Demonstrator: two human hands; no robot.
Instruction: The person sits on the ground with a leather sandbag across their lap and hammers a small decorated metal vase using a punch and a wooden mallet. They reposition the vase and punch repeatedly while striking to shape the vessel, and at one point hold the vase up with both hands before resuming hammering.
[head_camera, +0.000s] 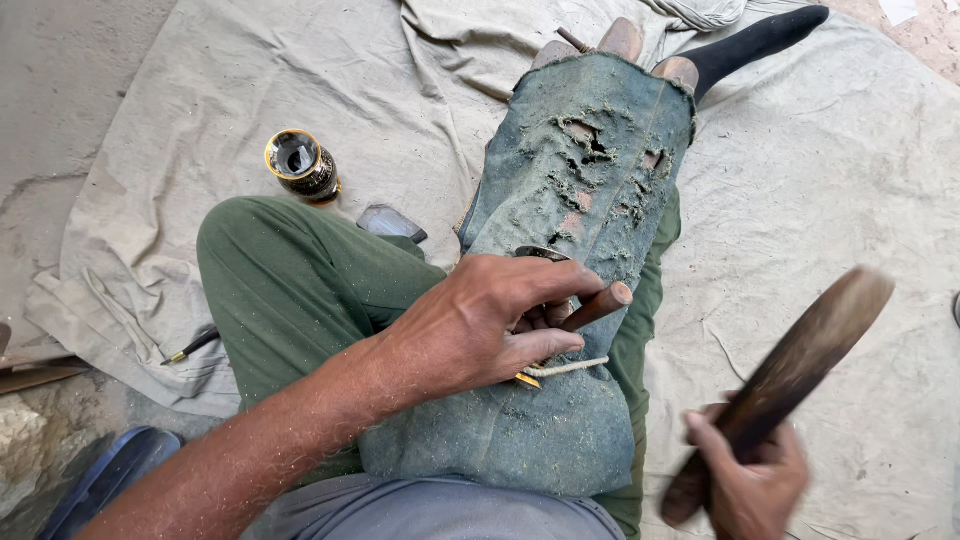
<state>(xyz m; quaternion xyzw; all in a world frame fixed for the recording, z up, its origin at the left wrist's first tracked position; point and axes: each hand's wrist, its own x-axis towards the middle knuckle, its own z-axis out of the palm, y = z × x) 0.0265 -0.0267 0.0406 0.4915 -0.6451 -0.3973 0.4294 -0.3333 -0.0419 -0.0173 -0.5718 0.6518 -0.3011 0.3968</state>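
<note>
My left hand (490, 320) is closed around a short wooden-handled tool (598, 304), pressing its tip down onto a small metal piece (540, 254) on a worn, torn blue cloth (560, 230) draped over my leg. A yellow bit and a pale cord (565, 369) show just under the hand. My right hand (748, 480) grips a dark wooden mallet-like stick (790, 370), raised at the lower right and blurred by motion, apart from the tool's end.
A small dark jar with a gold rim (300, 165) stands on the beige ground sheet (830, 210) at the upper left. A grey flat shard (390, 222) lies beside my green trouser leg (290, 280). A thin pen-like tool (192, 346) and a blue sandal (110, 475) lie at left.
</note>
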